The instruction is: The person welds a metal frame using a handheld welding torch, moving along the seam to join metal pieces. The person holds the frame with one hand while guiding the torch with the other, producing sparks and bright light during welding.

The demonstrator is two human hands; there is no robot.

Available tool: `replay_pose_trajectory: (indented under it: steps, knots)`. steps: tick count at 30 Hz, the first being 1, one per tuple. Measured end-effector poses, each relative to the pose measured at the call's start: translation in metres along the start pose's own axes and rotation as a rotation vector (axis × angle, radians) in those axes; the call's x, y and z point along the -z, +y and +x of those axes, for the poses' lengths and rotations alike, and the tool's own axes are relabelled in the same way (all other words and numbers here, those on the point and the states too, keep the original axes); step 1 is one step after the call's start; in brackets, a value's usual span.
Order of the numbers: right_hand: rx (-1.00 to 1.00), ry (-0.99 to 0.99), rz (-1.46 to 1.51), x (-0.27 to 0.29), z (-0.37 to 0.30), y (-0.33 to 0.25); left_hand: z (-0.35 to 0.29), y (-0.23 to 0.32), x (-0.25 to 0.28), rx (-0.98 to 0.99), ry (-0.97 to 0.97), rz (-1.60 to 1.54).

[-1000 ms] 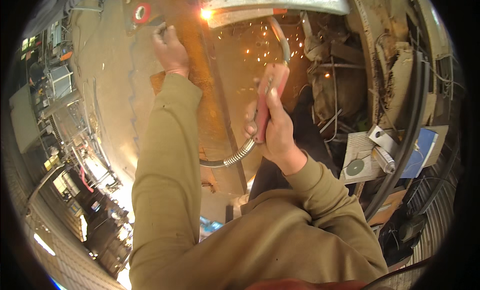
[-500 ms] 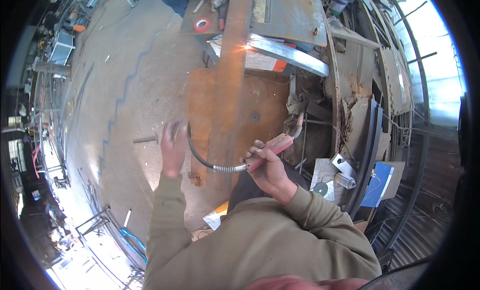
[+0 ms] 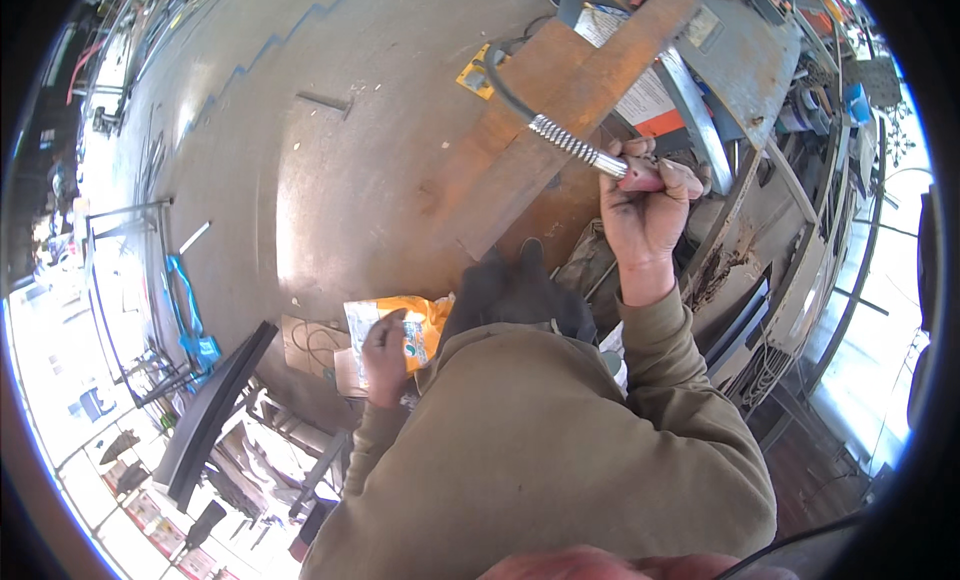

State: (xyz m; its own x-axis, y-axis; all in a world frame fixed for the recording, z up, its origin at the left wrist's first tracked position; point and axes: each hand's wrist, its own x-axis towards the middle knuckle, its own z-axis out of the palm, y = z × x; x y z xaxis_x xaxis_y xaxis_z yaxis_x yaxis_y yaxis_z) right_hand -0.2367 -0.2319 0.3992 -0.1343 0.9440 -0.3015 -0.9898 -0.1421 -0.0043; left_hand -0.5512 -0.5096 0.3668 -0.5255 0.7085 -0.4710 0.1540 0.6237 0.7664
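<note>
My right hand (image 3: 645, 220) is closed around the red handle of a welding torch (image 3: 640, 176). A spring sleeve and black cable run from the handle's near end up and to the left, over a long rusty steel bar (image 3: 590, 98). The torch tip is hidden behind my fingers. Low on the left, my left hand (image 3: 385, 358) hangs with nothing seen in it and its fingers loosely apart. It is in front of a yellow and white bag (image 3: 428, 330); whether it touches the bag I cannot tell.
A bright steel tube (image 3: 697, 120) lies beside a rusty metal table (image 3: 755, 70) at the upper right. A short metal piece (image 3: 323, 103) is on the floor. Metal racking (image 3: 745, 195) lines the right side; a blue strap (image 3: 190, 315) hangs at left.
My view has turned, so the bar and table now sit farther right and tilted. The torch, still in my right hand, appears higher and farther right. My left hand has dropped back towards the bag.
</note>
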Motion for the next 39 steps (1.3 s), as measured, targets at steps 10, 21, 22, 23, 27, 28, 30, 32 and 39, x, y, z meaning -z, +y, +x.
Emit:
replay_pose_trajectory:
  steps: [10,21,22,23,27,28,30,32,39]
  knots:
    - [-0.046,0.238,-0.138,0.017,-0.011,0.098,0.038,-0.060,0.025,-0.005,-0.273,-0.090]
    - [0.133,0.294,-0.388,0.010,0.020,0.283,0.243,-0.064,0.162,-0.181,-0.607,0.315]
    - [0.147,0.368,-0.434,0.010,0.024,0.305,0.259,-0.062,0.179,-0.179,-0.618,0.356]
    - [0.161,0.409,-0.478,0.010,0.026,0.325,0.271,-0.061,0.193,-0.170,-0.612,0.358]
    - [0.163,0.528,-0.661,0.015,0.045,0.376,0.311,-0.053,0.240,-0.114,-0.600,0.335]
    - [0.147,0.546,-0.723,0.018,0.050,0.384,0.319,-0.049,0.248,-0.089,-0.608,0.322]
    - [0.120,0.560,-0.834,0.024,0.057,0.395,0.334,-0.040,0.260,-0.109,-0.632,0.343]
    - [0.092,0.566,-0.935,0.030,0.062,0.404,0.348,-0.028,0.268,-0.126,-0.639,0.344]
    - [0.090,0.562,-1.255,0.056,0.103,0.425,0.419,0.017,0.267,-0.202,-0.725,0.396]
